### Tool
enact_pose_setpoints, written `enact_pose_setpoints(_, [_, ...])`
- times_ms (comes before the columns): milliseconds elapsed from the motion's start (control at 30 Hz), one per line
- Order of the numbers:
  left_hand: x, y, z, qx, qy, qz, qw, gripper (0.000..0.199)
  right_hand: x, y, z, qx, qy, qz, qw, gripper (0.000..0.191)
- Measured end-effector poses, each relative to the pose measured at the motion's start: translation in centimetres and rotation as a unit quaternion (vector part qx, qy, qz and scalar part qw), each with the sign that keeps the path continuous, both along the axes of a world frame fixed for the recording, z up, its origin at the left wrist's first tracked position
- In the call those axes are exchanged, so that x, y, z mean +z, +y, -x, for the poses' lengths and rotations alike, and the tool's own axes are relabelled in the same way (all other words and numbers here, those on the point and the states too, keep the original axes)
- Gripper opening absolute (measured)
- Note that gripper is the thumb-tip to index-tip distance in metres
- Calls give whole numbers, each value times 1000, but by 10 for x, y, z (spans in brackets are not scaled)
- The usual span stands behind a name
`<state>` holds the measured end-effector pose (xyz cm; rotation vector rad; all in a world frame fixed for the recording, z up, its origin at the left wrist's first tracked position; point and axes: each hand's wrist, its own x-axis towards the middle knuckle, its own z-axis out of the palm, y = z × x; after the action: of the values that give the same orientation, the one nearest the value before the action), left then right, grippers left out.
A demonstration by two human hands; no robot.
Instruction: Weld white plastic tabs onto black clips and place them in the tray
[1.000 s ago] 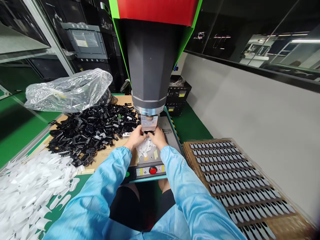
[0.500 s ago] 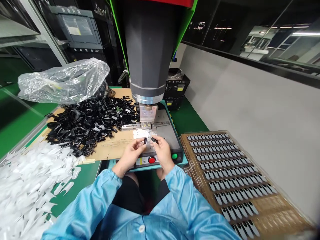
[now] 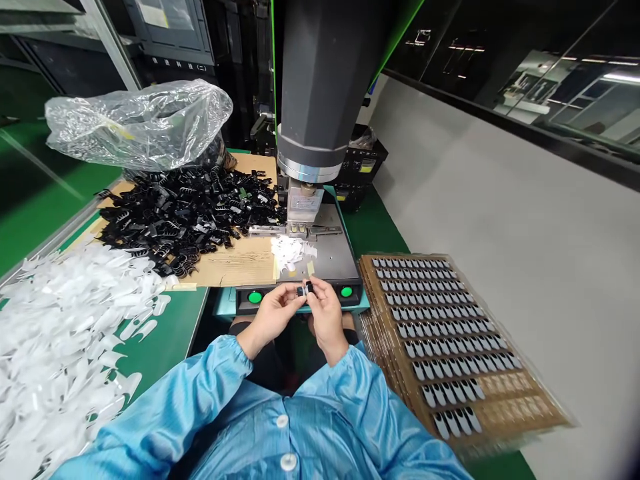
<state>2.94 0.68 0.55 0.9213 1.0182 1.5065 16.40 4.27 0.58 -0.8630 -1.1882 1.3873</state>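
Observation:
My left hand (image 3: 275, 311) pinches a small black plastic part (image 3: 301, 291) between thumb and fingertips. A second small black plastic part (image 3: 309, 287) is held in my right hand (image 3: 327, 312), its fingers closed around it. The two parts meet or nearly meet, with a pale bit between them; their exact contact is too small to tell. Both hands are at the front edge of a press machine's base (image 3: 335, 257). Just beyond them on that base is a small pile of white plastic pieces (image 3: 290, 252).
A dark press head (image 3: 315, 87) hangs above the base. Green buttons (image 3: 255, 297) flank my hands. On the left are heaps of black clips (image 3: 185, 213) and white plastic pieces (image 3: 65, 347), behind them a clear bag (image 3: 140, 127). Stacked trays (image 3: 520, 407) with grey-and-black pieces stand right.
My hands have come back from over the base to its front edge, and the two black parts have been brought closer together. The camera view has also shifted.

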Motion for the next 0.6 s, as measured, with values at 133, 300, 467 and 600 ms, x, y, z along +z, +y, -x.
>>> enact_pose_setpoints(133, [1,-2,-1,-4,3,4,1000,42,1,-1,-4,5,-5,4,1000,45])
enact_pose_setpoints(300, [-3,-2,1,-4,16,10,1000,42,-2,-2,-7,12,-13,7,1000,46])
enact_pose_setpoints(467, [-7,-3,1,-9,8,13,1000,40,-8,-1,-8,14,-19,-2,1000,46])
enact_pose_setpoints(600, [-8,-3,1,-11,9,15,1000,38,-11,-1,-9,13,-25,-16,999,44])
